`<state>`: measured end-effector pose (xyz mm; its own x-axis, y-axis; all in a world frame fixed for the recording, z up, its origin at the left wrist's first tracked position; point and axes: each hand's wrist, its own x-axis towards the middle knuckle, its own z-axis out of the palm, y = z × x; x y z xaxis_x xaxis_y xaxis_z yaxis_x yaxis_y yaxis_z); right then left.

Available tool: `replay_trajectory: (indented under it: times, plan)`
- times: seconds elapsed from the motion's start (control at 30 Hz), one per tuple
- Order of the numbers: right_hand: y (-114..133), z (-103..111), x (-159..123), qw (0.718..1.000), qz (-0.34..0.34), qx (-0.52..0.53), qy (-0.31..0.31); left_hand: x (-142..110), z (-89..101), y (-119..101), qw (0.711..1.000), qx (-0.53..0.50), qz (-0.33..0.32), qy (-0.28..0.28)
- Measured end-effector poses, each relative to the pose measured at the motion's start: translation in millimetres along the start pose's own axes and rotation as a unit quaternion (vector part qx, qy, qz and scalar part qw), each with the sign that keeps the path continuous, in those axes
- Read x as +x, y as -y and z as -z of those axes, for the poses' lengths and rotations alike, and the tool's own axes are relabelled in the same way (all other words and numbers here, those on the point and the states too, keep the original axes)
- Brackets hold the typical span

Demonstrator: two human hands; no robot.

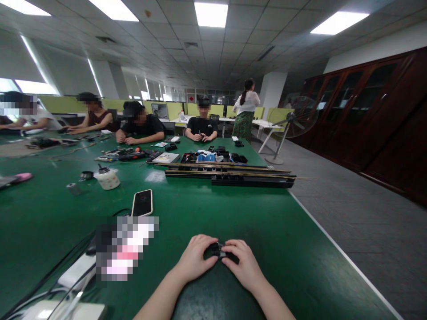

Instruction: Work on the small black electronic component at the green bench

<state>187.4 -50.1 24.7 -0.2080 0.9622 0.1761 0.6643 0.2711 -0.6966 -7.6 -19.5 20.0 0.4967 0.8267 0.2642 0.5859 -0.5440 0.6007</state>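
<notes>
Low over the green tabletop [267, 222], both my hands meet around a small dark object [218, 250] with a greyish part. What kind of thing it is cannot be made out, since the fingers cover much of it. My left hand [196, 258] grips it from the left, thumb at the near side and fingers at the far side. From the right, my right hand [243, 262] pinches it in the same way. The fingertips of the two hands almost touch.
Left of my hands lie a phone [142, 203], a white power strip [76, 270] with cables, and a blurred-out patch. A white jar [108, 178] stands farther back. Long black rails [253, 180] with thin rods cross the table ahead. Several people sit around it; a fan [290, 118] stands right.
</notes>
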Motion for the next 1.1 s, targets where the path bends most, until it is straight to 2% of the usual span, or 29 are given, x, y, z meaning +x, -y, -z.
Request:
replay_trajectory:
  times: [0.17, 0.63, 0.97, 1.1]
  plan:
    - [1, 1, 0, 1.000, -0.001, 0.018, -0.015, 0, -0.4, 1, 1.000, -0.002, 0.003, -0.001]
    - [-11, -2, 4, 0.990, -0.057, 0.106, -0.073, 1, 1.6, -1, 1.000, -0.003, 0.014, 0.018]
    - [-12, -2, 6, 0.989, -0.057, 0.131, -0.037, 2, -1.5, 2, 0.999, 0.032, 0.013, 0.032]
    - [-15, -1, 12, 0.985, -0.084, 0.146, -0.020, 4, 1.6, 0, 0.998, 0.039, 0.006, 0.044]
